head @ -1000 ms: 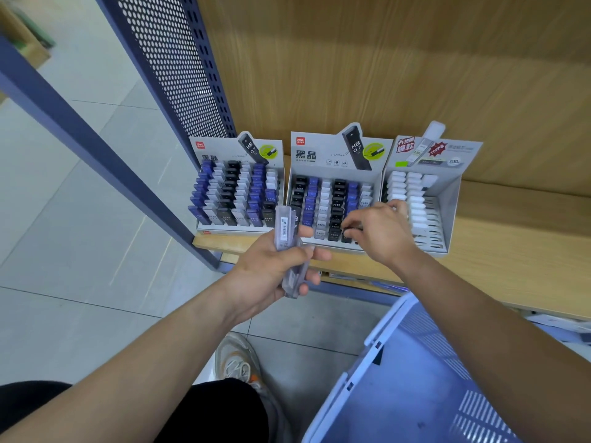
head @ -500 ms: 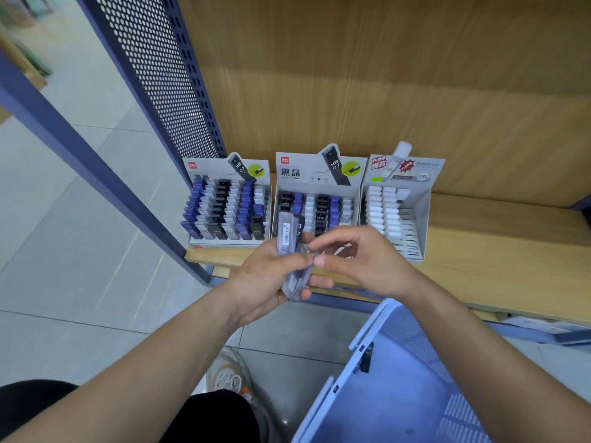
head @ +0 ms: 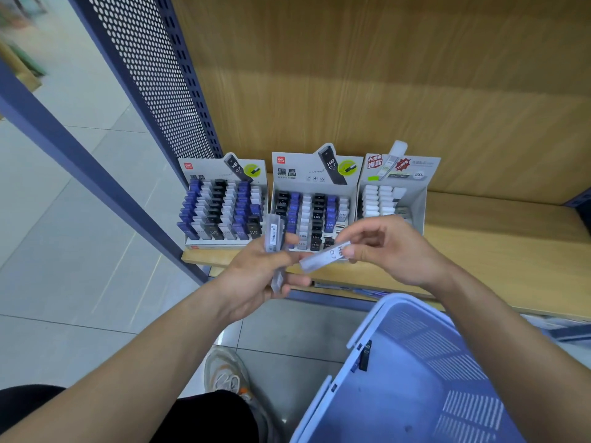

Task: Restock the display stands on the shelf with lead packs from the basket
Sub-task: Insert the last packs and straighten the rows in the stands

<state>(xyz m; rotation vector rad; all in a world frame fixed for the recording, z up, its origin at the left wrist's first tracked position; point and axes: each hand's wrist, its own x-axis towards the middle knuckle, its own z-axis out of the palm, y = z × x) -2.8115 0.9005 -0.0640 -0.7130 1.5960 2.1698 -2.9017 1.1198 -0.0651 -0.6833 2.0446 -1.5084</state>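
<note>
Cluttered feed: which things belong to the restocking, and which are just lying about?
Job: translucent grey lead pack pinched by right hand; grey pack bundle in left hand; three grey cardboard display stands; blue plastic basket; wooden shelf.
Lying about: perforated blue metal panel; white sneaker.

Right hand (head: pixel 395 251) pinches lead pack (head: pixel 324 256); left hand (head: pixel 259 276) grips packs (head: pixel 276 241).

The lead packs (head: pixel 275 238) in your left hand (head: pixel 256 276) are blurring together, uncountable. Your right hand (head: pixel 393 251) is hiding one end of the single pack (head: pixel 323 258) and some front rows of the middle display stand (head: pixel 316 174). The bottom edge is cutting off the basket (head: pixel 399 410).
</note>
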